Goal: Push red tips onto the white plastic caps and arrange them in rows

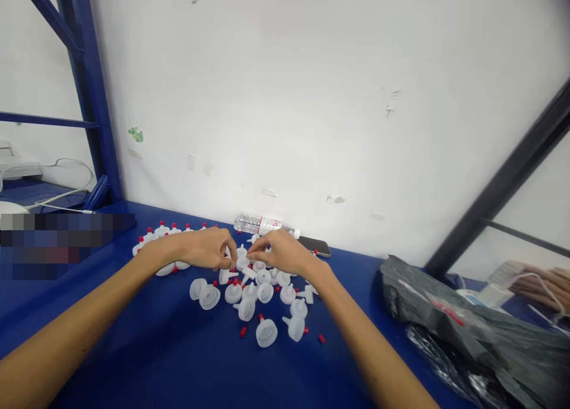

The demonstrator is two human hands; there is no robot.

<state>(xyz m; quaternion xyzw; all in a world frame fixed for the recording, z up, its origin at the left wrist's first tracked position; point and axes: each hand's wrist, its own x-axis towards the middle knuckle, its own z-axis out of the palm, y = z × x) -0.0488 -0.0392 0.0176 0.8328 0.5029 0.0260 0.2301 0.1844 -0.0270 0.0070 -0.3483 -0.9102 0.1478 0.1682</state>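
My left hand [212, 249] is closed in a pinch over the left side of a pile of translucent white nozzle caps [266, 333]. A bit of white shows between its thumb and finger, but whether that is held or lies behind is unclear. My right hand [282, 250] is also pinched, its fingertips close to a white cap in the middle of the pile; anything in them is too small to make out. Small red tips [243, 332] lie loose among the caps, and some caps wear one. Left of the pile, partly behind my left forearm, red-tipped caps [161, 229] stand grouped together.
A clear plastic bottle [269, 225] lies along the wall, with a dark phone [315, 246] beside it. On the right rests a grey plastic bag [472, 326]. Blue frame posts [100, 100] rise at the left of the blue table [191, 361].
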